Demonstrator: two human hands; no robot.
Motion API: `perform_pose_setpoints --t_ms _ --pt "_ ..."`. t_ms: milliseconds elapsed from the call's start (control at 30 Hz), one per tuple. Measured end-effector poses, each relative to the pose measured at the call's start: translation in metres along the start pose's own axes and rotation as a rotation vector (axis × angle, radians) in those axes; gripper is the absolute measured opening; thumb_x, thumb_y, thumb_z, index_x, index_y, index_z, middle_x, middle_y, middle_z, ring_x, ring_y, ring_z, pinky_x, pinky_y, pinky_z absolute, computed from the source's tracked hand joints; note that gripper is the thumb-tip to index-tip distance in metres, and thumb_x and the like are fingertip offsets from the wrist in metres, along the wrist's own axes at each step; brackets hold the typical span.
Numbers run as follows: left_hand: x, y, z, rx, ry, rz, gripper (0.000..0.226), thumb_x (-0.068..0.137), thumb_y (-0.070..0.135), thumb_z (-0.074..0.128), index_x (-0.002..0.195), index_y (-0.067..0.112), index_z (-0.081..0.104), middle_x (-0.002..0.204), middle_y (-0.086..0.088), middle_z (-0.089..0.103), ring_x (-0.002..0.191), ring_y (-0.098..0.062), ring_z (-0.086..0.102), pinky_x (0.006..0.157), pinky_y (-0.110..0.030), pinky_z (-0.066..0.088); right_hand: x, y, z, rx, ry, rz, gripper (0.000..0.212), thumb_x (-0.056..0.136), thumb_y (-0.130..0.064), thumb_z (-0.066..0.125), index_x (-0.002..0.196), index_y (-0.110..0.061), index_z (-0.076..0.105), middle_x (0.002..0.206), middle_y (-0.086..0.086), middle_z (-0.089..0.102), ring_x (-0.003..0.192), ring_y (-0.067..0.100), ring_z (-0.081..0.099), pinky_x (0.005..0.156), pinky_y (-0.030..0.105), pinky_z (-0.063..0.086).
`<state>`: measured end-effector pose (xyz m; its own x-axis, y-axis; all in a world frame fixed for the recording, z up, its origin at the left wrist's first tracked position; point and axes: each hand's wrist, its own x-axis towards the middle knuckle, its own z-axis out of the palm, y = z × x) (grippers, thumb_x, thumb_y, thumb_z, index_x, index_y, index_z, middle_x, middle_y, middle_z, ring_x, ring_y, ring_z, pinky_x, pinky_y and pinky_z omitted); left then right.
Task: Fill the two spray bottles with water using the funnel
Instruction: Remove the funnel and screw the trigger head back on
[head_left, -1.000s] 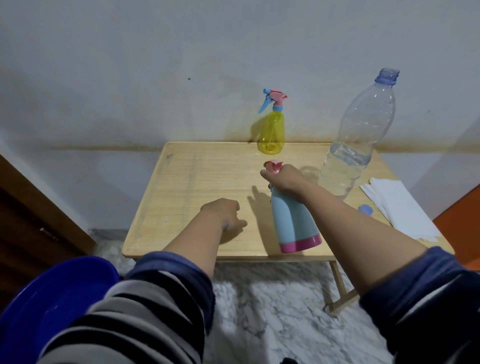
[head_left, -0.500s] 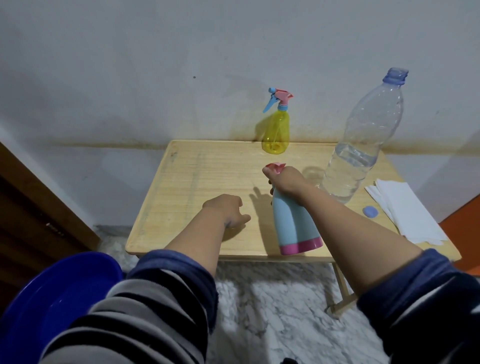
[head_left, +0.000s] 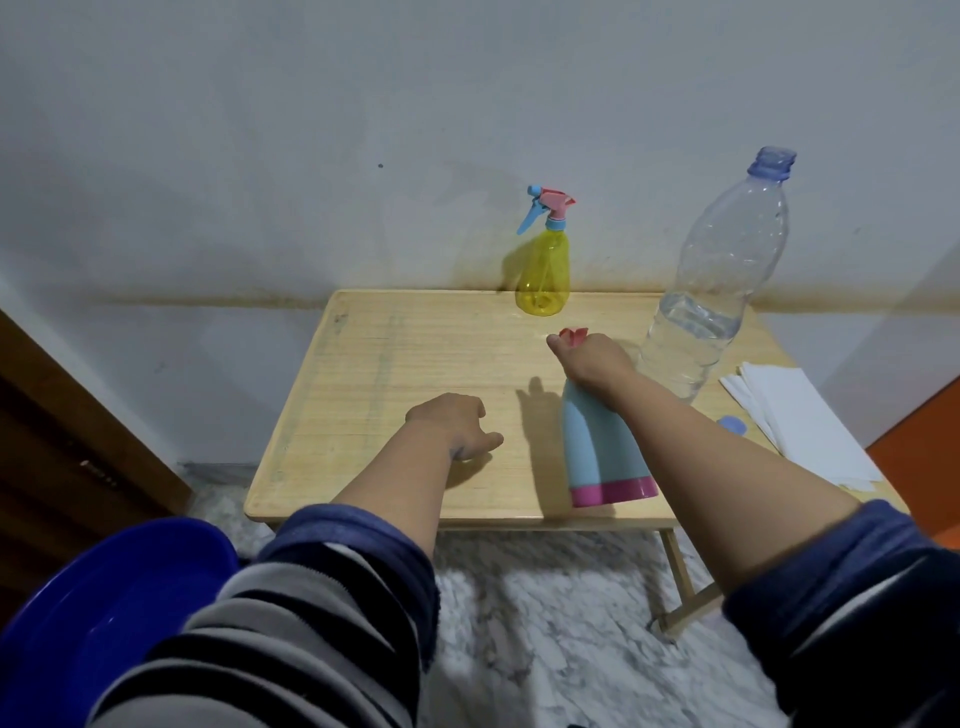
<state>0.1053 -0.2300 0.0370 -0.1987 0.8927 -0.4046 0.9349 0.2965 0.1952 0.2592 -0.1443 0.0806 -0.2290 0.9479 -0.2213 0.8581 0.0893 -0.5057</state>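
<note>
The blue spray bottle (head_left: 605, 452) is held at its pink head by the right hand (head_left: 592, 358), probably being unscrewed; left hand (head_left: 457, 423) loosely curled, empty, on the counter (head_left: 395, 364); a funnel is needed next.

Our two bare forearms, sleeves pushed up

We are wearing a grey-and-black striped top (head_left: 249, 639) with dark blue cuffs (head_left: 358, 540) bunching near both elbows.
</note>
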Motion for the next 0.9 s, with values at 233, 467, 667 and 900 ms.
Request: perform_pose_setpoints --t_ms 233,467,667,900 --pt "0.001 0.004 0.001 -0.006 -0.001 0.004 0.06 0.088 0.057 0.051 0.14 0.028 0.044 0.139 0.009 0.053 0.129 -0.017 0.047 0.102 -0.04 0.043 -0.01 0.006 -0.007 0.039 -0.007 0.038 0.037 0.104 -0.026 0.022 0.114 -0.002 0.049 0.116 0.024 0.052 0.118 0.038 0.049 0.095 0.038 0.038" --pt "-0.001 0.004 0.001 -0.003 -0.015 -0.002 0.061 0.088 0.057 0.05 0.141 0.027 0.043 0.139 0.008 0.053 0.129 -0.018 0.047 0.102 -0.04 0.043 -0.021 -0.002 -0.005 0.12 -0.077 -0.018 0.043 0.102 -0.039 0.034 0.092 -0.003 0.056 0.121 0.021 0.06 0.106 0.031 0.054 0.084 0.032 0.035" --pt "-0.005 0.001 0.002 -0.008 -0.015 -0.014 0.061 0.089 0.056 0.05 0.142 0.027 0.042 0.139 0.008 0.052 0.129 -0.019 0.047 0.103 -0.039 0.042 -0.023 0.001 0.016 0.181 -0.117 -0.04 0.048 0.099 -0.042 0.037 0.099 -0.001 0.06 0.104 0.016 0.062 0.098 0.029 0.057 0.092 0.036 0.043" --pt "-0.01 0.0 0.004 -0.011 -0.015 0.005 0.062 0.09 0.056 0.05 0.143 0.025 0.041 0.142 0.004 0.049 0.13 -0.021 0.046 0.102 -0.04 0.042 -0.026 0.003 0.021 0.125 -0.154 -0.04 0.031 0.102 -0.038 0.031 0.096 -0.011 0.045 0.122 0.021 0.058 0.105 0.031 0.055 0.098 0.037 0.042"
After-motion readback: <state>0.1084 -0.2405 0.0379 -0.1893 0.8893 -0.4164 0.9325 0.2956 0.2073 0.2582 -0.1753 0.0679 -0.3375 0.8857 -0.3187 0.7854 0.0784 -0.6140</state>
